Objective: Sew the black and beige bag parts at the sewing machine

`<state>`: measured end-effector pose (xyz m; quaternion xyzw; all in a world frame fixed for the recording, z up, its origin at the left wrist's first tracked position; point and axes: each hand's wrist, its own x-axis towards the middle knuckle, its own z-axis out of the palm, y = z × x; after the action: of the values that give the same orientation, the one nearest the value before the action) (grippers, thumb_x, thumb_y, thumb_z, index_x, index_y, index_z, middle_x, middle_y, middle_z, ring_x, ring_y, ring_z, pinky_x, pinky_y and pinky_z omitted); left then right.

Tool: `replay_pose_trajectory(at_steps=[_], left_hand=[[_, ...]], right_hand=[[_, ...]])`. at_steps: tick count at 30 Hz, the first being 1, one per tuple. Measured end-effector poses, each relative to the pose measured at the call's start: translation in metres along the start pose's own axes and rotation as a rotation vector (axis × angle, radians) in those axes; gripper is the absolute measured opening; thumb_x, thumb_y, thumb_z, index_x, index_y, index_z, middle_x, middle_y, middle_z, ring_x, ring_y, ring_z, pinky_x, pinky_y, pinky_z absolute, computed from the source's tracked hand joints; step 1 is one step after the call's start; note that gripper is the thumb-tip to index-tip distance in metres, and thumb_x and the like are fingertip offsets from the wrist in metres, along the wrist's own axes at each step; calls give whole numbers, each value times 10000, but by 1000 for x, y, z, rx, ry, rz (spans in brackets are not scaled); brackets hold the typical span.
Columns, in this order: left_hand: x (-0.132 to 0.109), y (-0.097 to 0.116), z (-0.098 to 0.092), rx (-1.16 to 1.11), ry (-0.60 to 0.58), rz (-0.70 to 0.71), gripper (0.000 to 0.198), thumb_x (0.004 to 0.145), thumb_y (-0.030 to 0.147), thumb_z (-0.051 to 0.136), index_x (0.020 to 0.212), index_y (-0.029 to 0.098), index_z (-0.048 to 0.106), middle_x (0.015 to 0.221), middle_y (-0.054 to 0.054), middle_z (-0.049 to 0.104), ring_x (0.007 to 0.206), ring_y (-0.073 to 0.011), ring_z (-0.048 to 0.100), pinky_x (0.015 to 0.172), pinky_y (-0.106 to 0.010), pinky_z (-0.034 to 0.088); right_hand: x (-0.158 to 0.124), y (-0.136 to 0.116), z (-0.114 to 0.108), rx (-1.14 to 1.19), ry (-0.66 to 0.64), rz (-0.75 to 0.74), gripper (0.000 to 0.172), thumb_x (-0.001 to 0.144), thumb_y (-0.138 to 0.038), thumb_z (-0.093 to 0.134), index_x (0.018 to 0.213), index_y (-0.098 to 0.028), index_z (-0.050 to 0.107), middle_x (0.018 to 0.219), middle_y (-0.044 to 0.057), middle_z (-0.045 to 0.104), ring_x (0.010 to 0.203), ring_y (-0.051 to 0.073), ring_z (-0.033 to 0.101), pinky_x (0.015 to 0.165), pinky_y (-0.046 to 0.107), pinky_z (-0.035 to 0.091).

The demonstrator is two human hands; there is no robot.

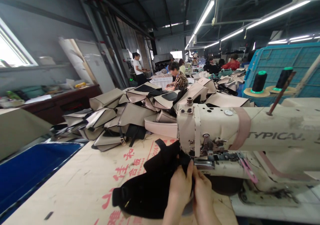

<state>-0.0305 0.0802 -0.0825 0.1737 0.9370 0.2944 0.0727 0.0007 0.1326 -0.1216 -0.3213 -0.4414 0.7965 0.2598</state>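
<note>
A black bag piece (147, 188) with a strap and a buckle-like end lies over the wooden board, its upper edge by the needle area of a cream sewing machine (212, 125). My left hand (180, 185) is closed on the piece's right edge, thumb up towards the machine head. Right beside it, my right hand (202, 188) grips the same edge, with its fingers pressed together. Both hands sit just below the machine's arm. What lies between the fingertips is partly hidden.
Behind the board (82, 175) is a heap of beige bags (135, 115) with black trim. A blue-lined bin (37, 171) stands at left. Black thread spools (259, 82) stand behind the machine, near a blue mesh crate (287, 65). Several people work farther back.
</note>
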Motion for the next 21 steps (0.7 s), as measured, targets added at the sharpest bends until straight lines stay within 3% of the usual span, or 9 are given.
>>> replay_pose_trajectory(at_steps=[3,8,13,17,21], left_hand=[[14,12,2,-27,13,-184,529,834,523,302,870,92,607,885,-195,656,882,-290,614,709,-314,437],[20,5,3,-65,3,-139,508,845,508,295,743,141,630,808,-137,676,827,-246,627,680,-268,415],[27,-10,8,-262,-22,-92,528,832,536,325,666,135,626,715,-79,672,707,-210,624,585,-240,387],[31,-13,6,-255,-16,-18,485,835,501,352,705,128,633,721,-71,669,709,-201,614,582,-236,373],[33,-14,4,-209,-28,-37,490,820,517,367,660,131,623,712,-89,664,709,-215,612,564,-246,357]], right_hand=[[0,2,0,12,-30,44,429,776,-532,553,816,-112,635,697,30,639,663,160,606,628,279,485],[-1,7,1,49,-50,94,421,846,-519,480,864,-117,605,720,5,628,654,135,603,654,288,493],[0,10,5,90,-43,113,433,784,-545,539,854,-125,620,786,46,652,724,165,617,652,288,497],[-3,8,10,132,-23,110,482,650,-611,603,784,-152,658,800,70,667,804,232,614,632,276,493],[-7,2,10,225,-8,118,523,618,-627,612,791,-136,663,813,83,664,828,235,605,650,266,485]])
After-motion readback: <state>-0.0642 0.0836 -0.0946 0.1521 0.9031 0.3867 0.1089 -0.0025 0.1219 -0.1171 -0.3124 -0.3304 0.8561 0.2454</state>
